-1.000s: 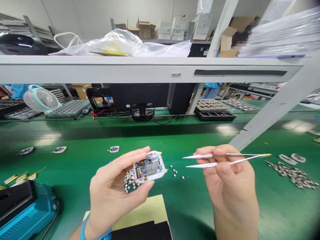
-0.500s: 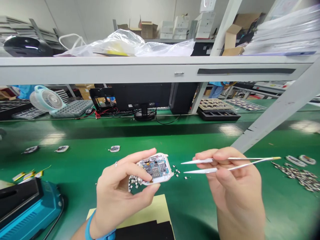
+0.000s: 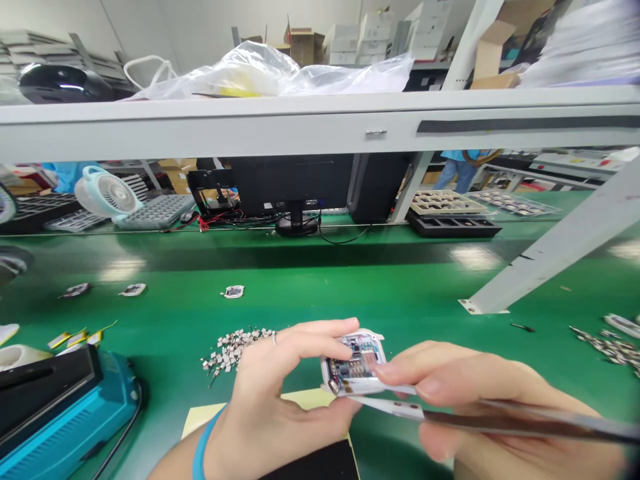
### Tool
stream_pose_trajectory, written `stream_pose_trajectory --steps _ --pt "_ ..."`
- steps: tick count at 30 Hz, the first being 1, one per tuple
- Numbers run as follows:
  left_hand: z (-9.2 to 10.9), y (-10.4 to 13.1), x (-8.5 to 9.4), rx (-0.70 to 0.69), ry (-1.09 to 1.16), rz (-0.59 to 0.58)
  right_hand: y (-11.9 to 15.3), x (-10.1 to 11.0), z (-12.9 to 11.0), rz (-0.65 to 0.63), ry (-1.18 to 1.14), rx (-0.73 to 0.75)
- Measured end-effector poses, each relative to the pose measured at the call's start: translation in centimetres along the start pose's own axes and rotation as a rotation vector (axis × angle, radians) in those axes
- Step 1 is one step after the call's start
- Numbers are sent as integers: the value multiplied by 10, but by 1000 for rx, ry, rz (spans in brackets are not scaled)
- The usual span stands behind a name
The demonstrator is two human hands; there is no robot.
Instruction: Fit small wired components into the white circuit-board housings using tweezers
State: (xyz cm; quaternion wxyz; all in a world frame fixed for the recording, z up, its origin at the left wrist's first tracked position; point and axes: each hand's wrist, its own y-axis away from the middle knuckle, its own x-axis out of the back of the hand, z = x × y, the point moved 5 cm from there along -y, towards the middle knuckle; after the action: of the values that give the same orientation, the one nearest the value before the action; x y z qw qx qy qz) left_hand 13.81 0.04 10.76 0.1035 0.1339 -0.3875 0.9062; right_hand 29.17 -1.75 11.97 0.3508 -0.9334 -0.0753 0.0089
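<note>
Casing [image 3: 356, 365] between thumb and fingers of the left hand [image 3: 283, 393]

White-rimmed device [image 3: 356, 368] (bluish board [image 3: 369, 345] inside), white-tipped tweezers [image 3: 397, 408], blue wristband [image 3: 202, 445], green bench [image 3: 400, 287].

The left forearm [image 3: 183, 443] is slanting up from the bottom edge; the left wrist [image 3: 225, 433] is leading into the left hand [image 3: 267, 400], which is forming a sideways C; its upper fingers [image 3: 320, 331] are stretching rightward, bent a little, while its thumb [image 3: 327, 420] is lying below, the two sides holding a firm grip between them; and over on the other side, the right hand [image 3: 500, 377] is occupying the lower right, slightly blurred; its fingers [image 3: 443, 393] are pinching tightly, the foremost tip pointing left; both hands are sitting close together, fingertips near each other.
</note>
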Motion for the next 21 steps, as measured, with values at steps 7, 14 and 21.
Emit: stream_pose_trajectory --steps 7,14,21 --pt "1 0 2 -5 -19 -3 -5 5 2 -14 63 4" --pt "5 -3 2 -32 -30 -18 1 3 6 136 5 -30" --pt "12 -5 4 -104 -26 -18 2 2 5 135 -35 6"
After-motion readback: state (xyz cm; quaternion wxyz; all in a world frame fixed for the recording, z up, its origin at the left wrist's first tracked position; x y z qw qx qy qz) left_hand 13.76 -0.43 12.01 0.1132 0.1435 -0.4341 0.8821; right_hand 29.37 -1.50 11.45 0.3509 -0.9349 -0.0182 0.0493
